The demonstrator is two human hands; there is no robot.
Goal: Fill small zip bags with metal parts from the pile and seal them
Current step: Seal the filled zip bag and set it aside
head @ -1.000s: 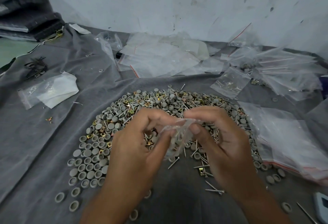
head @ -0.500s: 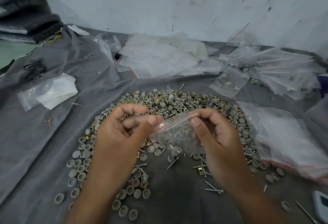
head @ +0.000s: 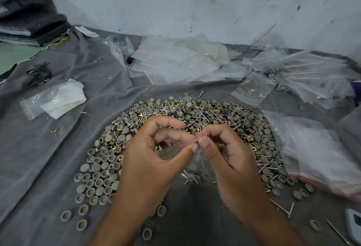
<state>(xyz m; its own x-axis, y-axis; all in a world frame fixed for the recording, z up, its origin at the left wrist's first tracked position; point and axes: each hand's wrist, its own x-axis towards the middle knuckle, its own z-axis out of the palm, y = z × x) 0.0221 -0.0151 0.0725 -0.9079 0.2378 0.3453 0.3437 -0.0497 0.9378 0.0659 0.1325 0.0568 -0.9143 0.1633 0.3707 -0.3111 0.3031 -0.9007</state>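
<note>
Small zip bag (head: 192, 160) btwn both hands, L hand (head: 154, 160) & R hand (head: 232, 160) pinching its top, above parts pile (head: 195, 113)

The parts pile (head: 195, 121) crowds ahead of my hands. Loose bags (head: 316, 148) block my right; bare grey cloth (head: 39, 167) lies open left.

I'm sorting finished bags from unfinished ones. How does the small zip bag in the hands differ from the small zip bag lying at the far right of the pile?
The held zip bag hangs upright, pinched at its red-lined top by the left hand and right hand; the lying zip bag rests flat on the grey cloth, untouched. The held one carries nails and hangs bunched; the lying one looks nearly flat. Both are small and clear.
</note>
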